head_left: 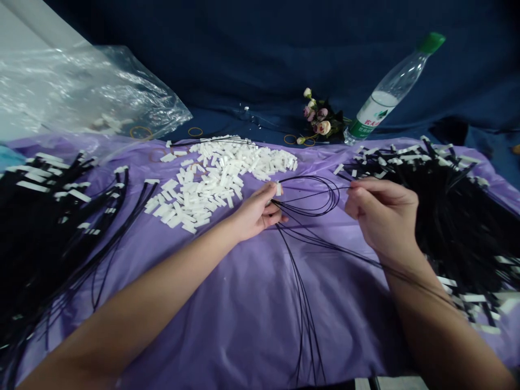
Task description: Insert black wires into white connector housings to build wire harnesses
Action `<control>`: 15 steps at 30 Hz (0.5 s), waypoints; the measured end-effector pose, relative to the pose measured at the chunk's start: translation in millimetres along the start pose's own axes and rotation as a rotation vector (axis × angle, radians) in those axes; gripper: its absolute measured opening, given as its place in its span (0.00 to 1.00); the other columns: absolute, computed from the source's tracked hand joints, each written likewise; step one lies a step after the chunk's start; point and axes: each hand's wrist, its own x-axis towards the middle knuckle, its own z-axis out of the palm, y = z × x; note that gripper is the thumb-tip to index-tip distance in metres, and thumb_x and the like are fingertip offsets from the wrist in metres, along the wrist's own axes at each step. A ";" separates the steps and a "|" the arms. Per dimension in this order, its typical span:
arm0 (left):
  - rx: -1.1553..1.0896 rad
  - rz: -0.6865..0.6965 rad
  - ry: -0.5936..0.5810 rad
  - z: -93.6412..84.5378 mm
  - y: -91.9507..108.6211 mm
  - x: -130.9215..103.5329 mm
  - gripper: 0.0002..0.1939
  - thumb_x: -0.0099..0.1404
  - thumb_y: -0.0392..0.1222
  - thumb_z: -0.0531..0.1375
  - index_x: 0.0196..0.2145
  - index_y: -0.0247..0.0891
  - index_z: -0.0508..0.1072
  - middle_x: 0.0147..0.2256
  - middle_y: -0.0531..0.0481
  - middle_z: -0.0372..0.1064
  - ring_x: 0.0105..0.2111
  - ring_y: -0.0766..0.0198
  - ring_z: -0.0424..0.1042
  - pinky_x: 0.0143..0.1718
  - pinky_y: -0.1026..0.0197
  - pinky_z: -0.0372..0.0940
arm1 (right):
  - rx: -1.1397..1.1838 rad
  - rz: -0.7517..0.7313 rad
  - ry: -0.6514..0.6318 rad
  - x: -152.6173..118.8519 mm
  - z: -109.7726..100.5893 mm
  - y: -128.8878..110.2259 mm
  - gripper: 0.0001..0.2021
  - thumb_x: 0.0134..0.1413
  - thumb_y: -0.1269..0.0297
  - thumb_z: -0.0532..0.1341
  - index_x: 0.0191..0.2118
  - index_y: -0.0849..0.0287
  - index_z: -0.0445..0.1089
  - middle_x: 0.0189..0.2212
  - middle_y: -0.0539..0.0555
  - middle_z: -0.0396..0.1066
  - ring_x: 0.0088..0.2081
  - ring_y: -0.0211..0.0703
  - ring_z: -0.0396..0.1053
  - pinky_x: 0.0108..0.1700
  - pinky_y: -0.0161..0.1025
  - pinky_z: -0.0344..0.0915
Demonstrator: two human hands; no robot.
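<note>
In the middle of the view my left hand [264,212] is closed on a bundle of thin black cords [325,210]. The cords bend into loops to its right, and loose lengths hang down over the purple cloth. A small white piece [278,188] shows at my left thumb and fingertips. My right hand [377,214] pinches one black cord, drawn out straight from the bundle. Other strands run under my right wrist. A heap of small white plastic pieces [219,176] lies just beyond my left hand.
Purple cloth [244,303] covers the table. Black cords with white ends pile up at left [49,233] and right [455,211]. A clear plastic bag [101,92] is at back left. Artificial flowers [320,122] and a tilted water bottle [377,105] stand at the back, near rubber bands.
</note>
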 end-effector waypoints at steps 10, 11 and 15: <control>0.068 0.007 -0.051 1.5 0.8 -1.9 0.13 0.63 0.51 0.58 0.32 0.41 0.62 0.14 0.63 0.40 0.12 0.74 0.50 0.29 0.60 0.68 | 0.566 0.358 0.182 15.0 -6.7 -6.6 0.13 0.32 0.54 0.75 0.26 0.49 0.74 0.23 0.44 0.64 0.25 0.31 0.63 0.25 0.31 0.64; 0.079 0.008 -0.060 1.8 0.9 -2.2 0.13 0.63 0.51 0.58 0.32 0.41 0.61 0.14 0.63 0.40 0.12 0.73 0.50 0.28 0.60 0.67 | 0.613 0.370 0.211 16.7 -7.5 -8.7 0.14 0.29 0.54 0.75 0.24 0.49 0.74 0.24 0.43 0.65 0.27 0.32 0.64 0.28 0.32 0.67; 0.124 0.012 -0.090 2.9 0.4 -3.3 0.13 0.63 0.52 0.58 0.32 0.42 0.60 0.14 0.63 0.43 0.13 0.73 0.52 0.25 0.63 0.65 | 0.649 0.373 0.208 16.2 -9.1 -17.4 0.13 0.27 0.53 0.76 0.24 0.45 0.74 0.19 0.43 0.61 0.18 0.28 0.55 0.18 0.28 0.59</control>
